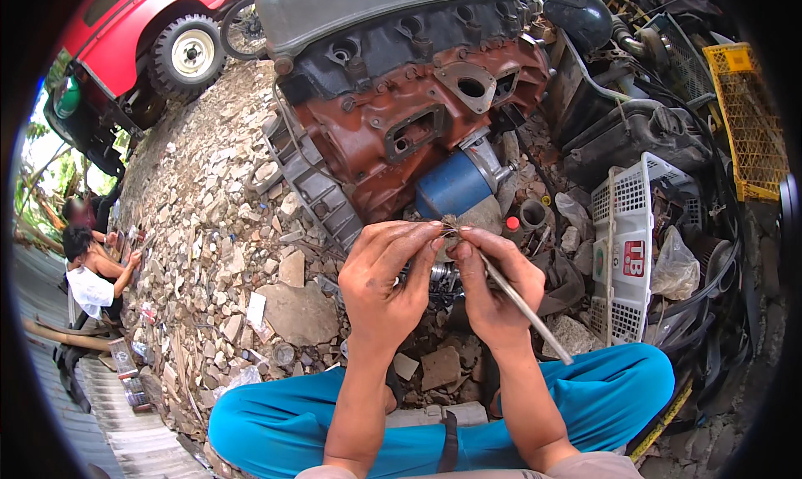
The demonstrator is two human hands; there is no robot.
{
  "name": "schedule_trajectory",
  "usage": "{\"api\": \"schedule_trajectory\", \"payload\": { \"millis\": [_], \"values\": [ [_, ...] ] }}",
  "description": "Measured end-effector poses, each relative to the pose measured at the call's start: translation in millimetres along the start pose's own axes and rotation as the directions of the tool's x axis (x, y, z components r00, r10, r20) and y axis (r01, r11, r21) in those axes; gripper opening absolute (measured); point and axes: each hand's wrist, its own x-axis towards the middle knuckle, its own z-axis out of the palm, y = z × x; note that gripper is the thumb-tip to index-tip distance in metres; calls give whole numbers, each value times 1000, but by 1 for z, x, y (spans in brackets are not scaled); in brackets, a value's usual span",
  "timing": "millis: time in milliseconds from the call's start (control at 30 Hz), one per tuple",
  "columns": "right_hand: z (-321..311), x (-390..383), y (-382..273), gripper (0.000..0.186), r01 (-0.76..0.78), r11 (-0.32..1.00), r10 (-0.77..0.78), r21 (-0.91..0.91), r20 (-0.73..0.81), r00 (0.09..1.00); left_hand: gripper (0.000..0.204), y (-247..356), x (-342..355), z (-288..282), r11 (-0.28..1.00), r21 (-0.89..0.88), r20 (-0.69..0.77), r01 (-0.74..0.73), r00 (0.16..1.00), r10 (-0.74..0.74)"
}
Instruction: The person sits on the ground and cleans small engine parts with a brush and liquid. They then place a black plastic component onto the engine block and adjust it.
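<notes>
My right hand (499, 291) is closed round a thin grey rod (528, 314), which slants down and to the right across it. Fine wire-like strands (449, 227) stick out at the rod's upper end, between my fingertips. Those strands are pinched by the thumb and fingers of my left hand (388, 274); whether they belong to the rod is too small to tell. Just beyond both hands stands a red-brown engine block (351, 149) with a blue oil filter (455, 182) on its near side. Partly hidden behind my hands lies a shiny metal part (445, 278).
Rubble (209, 195) covers the ground, with a flat stone (299, 314) left of my hands. To the right stand a white plastic crate (622, 245), a yellow crate (743, 120) and dark metal parts (631, 141). A red vehicle (125, 28) and crouching people (92, 287) are at left.
</notes>
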Motion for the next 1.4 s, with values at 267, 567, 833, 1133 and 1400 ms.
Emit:
{"api": "schedule_trajectory", "payload": {
  "millis": [267,567,833,1133,1400],
  "values": [
    [-4,6,2,16,-12,998,19,-61,115,993,19,-10,-17,10,981,-79,-63,177,981,-182],
    [-4,1,10,10,-55,990,78,-132,179,981,14,-21,-4,4,968,-70,-200,241,947,-250],
    [-2,7,0,15,-51,999,51,6,49,997,15,-10,-7,5,981,-66,-15,182,983,-184],
    [4,7,18,22,155,986,-144,-60,156,977,14,-17,-17,9,968,-45,-113,245,962,-249],
    [-10,13,13,11,-50,996,63,-70,204,977,15,-26,-7,2,976,-16,-93,218,971,-219]
  ]
}}
